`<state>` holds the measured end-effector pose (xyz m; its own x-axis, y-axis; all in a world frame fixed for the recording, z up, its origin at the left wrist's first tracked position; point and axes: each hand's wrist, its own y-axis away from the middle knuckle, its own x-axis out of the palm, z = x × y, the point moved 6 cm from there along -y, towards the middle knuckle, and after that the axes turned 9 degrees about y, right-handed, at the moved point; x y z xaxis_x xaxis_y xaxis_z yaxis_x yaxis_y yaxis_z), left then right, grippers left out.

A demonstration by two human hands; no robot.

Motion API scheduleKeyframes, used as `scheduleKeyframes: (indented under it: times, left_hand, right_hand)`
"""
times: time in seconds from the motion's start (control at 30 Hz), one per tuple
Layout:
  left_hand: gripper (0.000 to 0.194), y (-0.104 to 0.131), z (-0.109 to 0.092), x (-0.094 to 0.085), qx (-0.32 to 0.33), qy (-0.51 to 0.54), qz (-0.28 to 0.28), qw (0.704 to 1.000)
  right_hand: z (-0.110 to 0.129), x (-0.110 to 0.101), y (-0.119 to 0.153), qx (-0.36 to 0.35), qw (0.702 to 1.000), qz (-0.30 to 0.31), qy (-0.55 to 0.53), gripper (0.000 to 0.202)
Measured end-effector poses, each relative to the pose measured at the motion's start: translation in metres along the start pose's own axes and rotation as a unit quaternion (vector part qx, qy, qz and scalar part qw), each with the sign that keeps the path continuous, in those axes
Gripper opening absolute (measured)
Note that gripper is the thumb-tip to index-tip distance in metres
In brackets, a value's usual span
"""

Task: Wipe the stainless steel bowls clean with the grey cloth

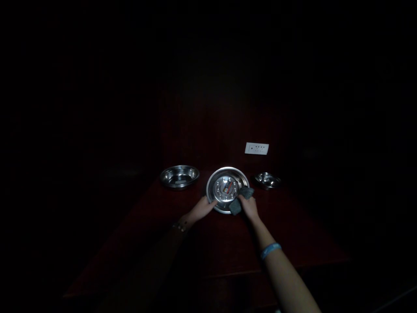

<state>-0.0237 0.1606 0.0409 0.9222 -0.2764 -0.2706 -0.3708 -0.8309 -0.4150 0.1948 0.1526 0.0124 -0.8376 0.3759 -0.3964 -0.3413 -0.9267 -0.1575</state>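
A round, shiny metal bowl (pixel 221 177) with a coloured label on its inner base is tilted toward me above the table. My left hand (pixel 202 208) grips its lower left rim, thumb on the inside and fingers hidden behind. At the lower right rim, my right hand (pixel 249 207) is closed around a dark grey-green cloth (pixel 235 207), which bunches out on both sides of the thumb and lies against the bowl. Whether the right fingers also hold the rim behind the cloth, I cannot tell.
On the dark red table (pixel 228 248), a wide metal bowl (pixel 180 177) sits at the back left. A smaller metal bowl (pixel 267 180) stands at the back right. A white socket panel (pixel 256 148) is on the wall behind. The surroundings are very dark.
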Motion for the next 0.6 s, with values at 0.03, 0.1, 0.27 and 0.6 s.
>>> scheduleKeyframes:
  times: [0.03,0.1,0.27,0.6]
  left_hand:
    - [0.044,-0.0001,0.0001,-0.0001,-0.001,-0.003,0.0,1.0]
    - [0.044,-0.0003,0.0001,0.0005,-0.001,-0.003,0.008,1.0]
    - [0.044,-0.0005,0.0048,0.0016,-0.035,0.007,0.021,0.999]
    - [0.047,-0.0007,0.0098,0.0,-0.02,0.026,0.007,0.999]
  right_hand:
    - [0.0003,-0.0003,0.0002,-0.001,1.0,-0.002,0.001,0.026]
    - [0.0009,-0.0006,0.0005,-0.003,1.0,-0.002,0.004,0.026]
    - [0.003,-0.0018,0.0019,0.002,1.0,0.0,0.01,0.025]
    - [0.0086,-0.003,0.005,0.001,1.0,0.001,0.016,0.024]
